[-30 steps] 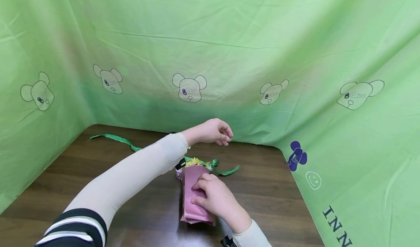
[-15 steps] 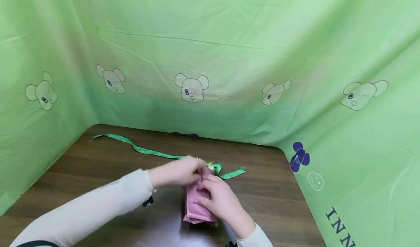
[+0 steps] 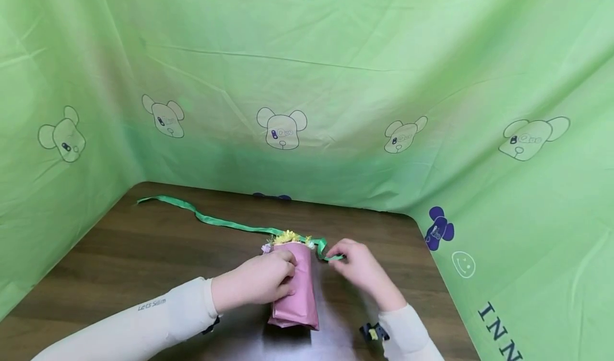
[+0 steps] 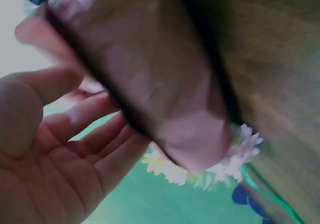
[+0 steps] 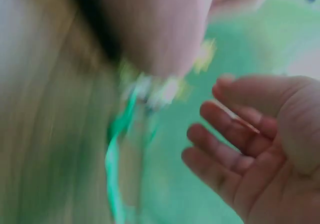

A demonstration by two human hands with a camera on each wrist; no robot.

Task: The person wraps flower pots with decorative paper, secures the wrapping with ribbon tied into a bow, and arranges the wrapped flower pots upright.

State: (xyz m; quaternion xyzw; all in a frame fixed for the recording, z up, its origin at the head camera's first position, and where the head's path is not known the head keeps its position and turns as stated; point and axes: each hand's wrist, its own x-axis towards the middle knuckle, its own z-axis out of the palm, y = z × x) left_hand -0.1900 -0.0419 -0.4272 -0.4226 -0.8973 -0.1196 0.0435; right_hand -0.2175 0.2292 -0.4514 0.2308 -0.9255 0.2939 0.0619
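A small flower bouquet (image 3: 302, 297) in pink wrapping paper lies on the table, its yellow, white and lilac flowers (image 3: 288, 237) pointing away from me. My left hand (image 3: 259, 278) holds the wrap from its left side, fingers curled on top. In the left wrist view the thumb and fingertips meet the paper's edge. A green ribbon (image 3: 223, 223) runs behind the bouquet's flower end. Its short right end lies by my right hand (image 3: 362, 270), whose fingers are loosely bent. In the right wrist view the ribbon (image 5: 112, 169) appears apart from those fingers, though blurred.
The brown wooden table (image 3: 153, 254) is bounded at the back and sides by a green cloth (image 3: 336, 41) printed with bear heads. The ribbon's long end reaches toward the back left corner. Dark wrist devices (image 3: 374, 332) sit at the sleeves.
My left hand came down from above the ribbon onto the pink wrap. My right hand let go of the wrap and moved right, beside the ribbon's short end.
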